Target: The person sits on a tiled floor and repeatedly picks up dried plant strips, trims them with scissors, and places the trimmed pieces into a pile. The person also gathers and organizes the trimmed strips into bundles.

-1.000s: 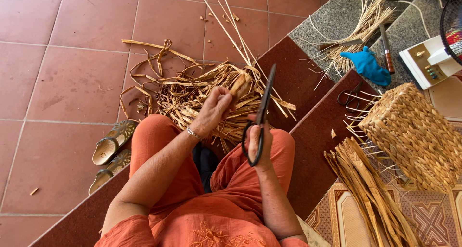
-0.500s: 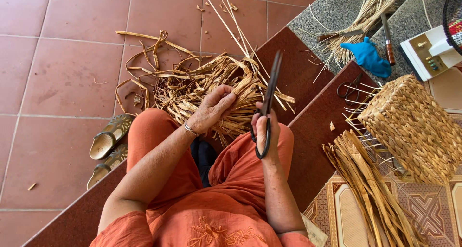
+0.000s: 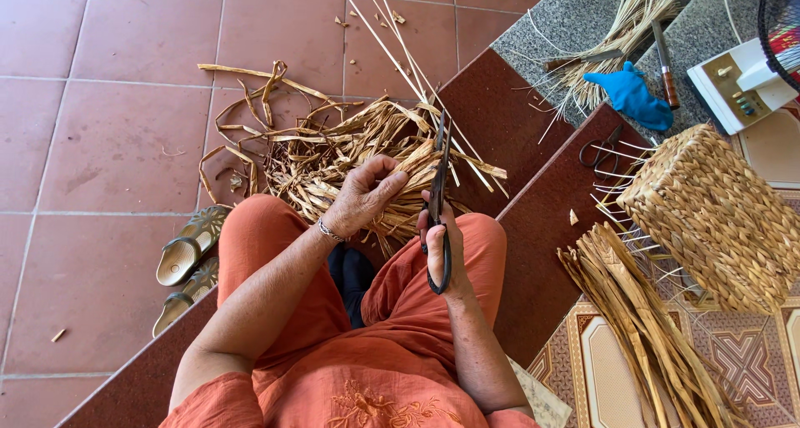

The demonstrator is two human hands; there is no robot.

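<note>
head view looking down at a seated person in orange clothes on a dark red step. left hand [image 3: 364, 196] is curled closed around a dried straw strip [image 3: 414, 157], fingers pinching it just above the knees. right hand [image 3: 442, 246] is closed around the loop handle of black scissors [image 3: 438, 196], blades pointing up and away from the body, nearly together, right beside the strip held by the left hand; cannot tell if the blades touch it. both hands sit over a messy pile of dried straw [image 3: 333, 149] spread on the red tiled floor [image 3: 100, 120] in front of the knees, with long thin pale stalks [image 3: 392, 45] running up from it toward the top edge. a pair of sandals [image 3: 187, 257] lies on the floor left of the left leg. to the right, a woven basket [image 3: 721, 220] with loose stalk ends sticking out sits beside a bundle of flat straw strips [image 3: 646, 328] on a patterned mat. a second pair of scissors [image 3: 604, 149] lies on the upper step near the basket. further back on the grey stone ledge: a blue glove [image 3: 629, 99], a knife [image 3: 664, 65] with a brown handle, more loose straw, a white box-shaped device [image 3: 737, 86].
</note>
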